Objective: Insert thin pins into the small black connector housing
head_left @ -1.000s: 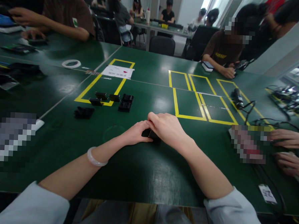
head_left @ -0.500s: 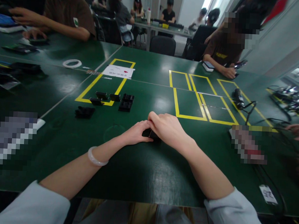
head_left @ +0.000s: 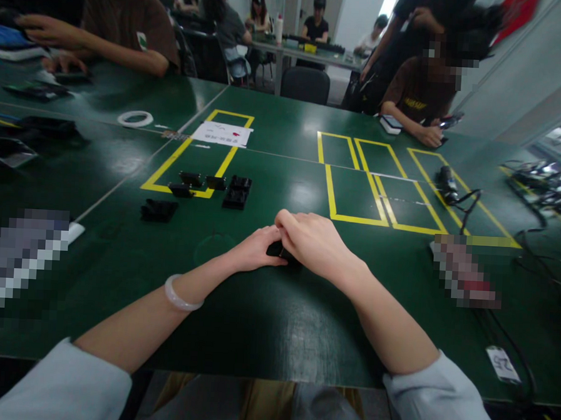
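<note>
Both my hands meet over a small black plastic part (head_left: 275,250) at the middle of the green table (head_left: 256,315). My left hand (head_left: 256,247) grips its left side, thumb low and fingers on top. From the right, my right hand (head_left: 310,235) curls over the same part and hides most of it, so its exact kind does not show. Beyond my left hand stand several small black plastic pieces: an upright one (head_left: 190,179), another upright one (head_left: 216,183), a blocky one (head_left: 237,193) and a dark clump (head_left: 159,210).
Yellow tape outlines (head_left: 359,221) mark the table. A white paper sheet (head_left: 222,134) and a tape roll (head_left: 135,119) lie farther back. A black cylindrical device (head_left: 446,184) with cables is at right, near a blurred flat object (head_left: 465,270). Other people sit around the table.
My hands keep nearly the same pose on the black part. At the right edge another person's hands have gone from view. A standing person has appeared at the back right.
</note>
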`<state>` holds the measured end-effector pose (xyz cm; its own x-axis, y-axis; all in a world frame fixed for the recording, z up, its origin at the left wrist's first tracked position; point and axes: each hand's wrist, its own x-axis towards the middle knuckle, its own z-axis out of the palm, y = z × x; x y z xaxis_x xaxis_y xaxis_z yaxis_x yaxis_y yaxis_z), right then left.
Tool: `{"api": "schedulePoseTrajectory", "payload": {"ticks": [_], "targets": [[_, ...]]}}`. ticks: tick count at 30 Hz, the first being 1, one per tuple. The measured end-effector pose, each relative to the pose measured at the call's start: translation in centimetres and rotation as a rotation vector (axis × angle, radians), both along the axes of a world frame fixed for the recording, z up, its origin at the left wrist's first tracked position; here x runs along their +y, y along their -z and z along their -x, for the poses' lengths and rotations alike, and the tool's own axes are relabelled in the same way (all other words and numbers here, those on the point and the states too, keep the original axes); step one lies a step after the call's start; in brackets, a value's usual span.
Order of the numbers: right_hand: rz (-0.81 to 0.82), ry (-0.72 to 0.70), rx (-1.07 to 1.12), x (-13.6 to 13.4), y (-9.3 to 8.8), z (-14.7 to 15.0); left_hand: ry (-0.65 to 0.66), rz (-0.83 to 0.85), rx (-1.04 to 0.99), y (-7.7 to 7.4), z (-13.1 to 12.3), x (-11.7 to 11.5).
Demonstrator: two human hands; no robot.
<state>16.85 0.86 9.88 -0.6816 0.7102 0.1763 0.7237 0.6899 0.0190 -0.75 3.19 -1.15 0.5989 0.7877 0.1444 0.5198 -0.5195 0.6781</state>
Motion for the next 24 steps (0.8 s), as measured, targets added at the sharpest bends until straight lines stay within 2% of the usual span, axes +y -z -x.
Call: {"api": "schedulePoseTrajectory", "payload": {"ticks": [4, 11, 17, 24], "targets": [[0.005, -0.014, 0.023, -0.31, -0.25, -0.10, -0.020, 0.001, -0.022, 0.05, -0.08, -0.04], [-0.029, -0.001, -0.012, -0.03, -0.04, -0.10, 0.028, 0.022, -0.005, -0.39, -0.03, -0.08], [-0.009, -0.014, 0.016, -0.20, -0.08, -0.08, -0.011, 0.002, -0.024, -0.32, -0.09, -0.14], [-0.026, 0.018, -0.038, 0.17, 0.20, -0.01, 0.028, 0.015, -0.005, -0.21, 0.03, -0.02]]}}
